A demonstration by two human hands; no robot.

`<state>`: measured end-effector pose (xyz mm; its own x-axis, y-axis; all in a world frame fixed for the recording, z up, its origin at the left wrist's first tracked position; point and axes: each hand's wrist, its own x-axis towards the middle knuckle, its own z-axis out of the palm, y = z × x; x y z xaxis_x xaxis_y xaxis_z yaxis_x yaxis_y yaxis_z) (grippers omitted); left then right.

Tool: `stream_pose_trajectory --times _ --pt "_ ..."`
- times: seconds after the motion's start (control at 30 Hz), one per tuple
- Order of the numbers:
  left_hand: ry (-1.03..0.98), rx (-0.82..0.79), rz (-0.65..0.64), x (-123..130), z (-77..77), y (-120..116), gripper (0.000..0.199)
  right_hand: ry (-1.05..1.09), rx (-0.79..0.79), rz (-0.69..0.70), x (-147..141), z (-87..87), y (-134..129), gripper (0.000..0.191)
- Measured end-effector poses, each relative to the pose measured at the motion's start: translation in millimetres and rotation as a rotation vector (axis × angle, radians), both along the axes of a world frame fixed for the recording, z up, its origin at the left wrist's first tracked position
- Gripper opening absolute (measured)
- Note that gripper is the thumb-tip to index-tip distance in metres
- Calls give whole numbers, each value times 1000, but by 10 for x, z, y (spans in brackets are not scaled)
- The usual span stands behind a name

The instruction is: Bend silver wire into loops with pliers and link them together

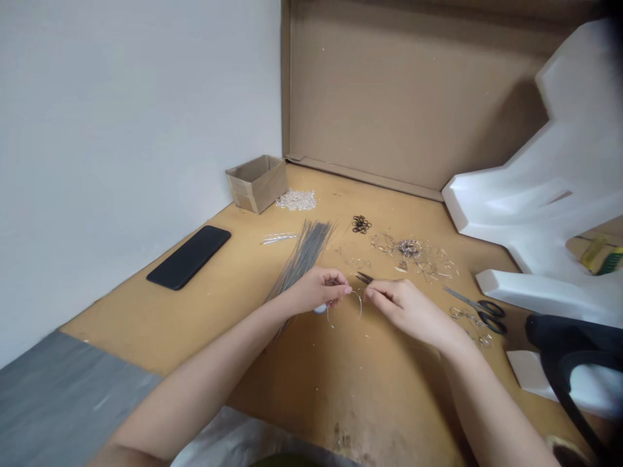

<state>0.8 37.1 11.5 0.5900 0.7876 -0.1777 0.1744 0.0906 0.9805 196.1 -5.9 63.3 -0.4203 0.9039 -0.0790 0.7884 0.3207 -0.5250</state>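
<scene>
L forearm (195,399) comes in from lower L, R forearm (491,395) from lower R, both bare & angled in twd mid. L hand (316,290) & R hand (406,310) sit near each other, not touching, backs up, wrists slightly bent. Both pinch w/ thumb + fingertips (370,294), 2 hands mirrored.

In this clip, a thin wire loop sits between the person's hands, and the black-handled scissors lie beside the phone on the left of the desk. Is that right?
No: the black-handled scissors lie on the right of the desk, past the right hand, not beside the phone; the head view shows it.
</scene>
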Motion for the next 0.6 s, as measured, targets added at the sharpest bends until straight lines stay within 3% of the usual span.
stream_pose_trajectory --times 0.6 --pt "80 133 -126 10 -8 -37 27 -262 194 115 -100 -15 -119 27"
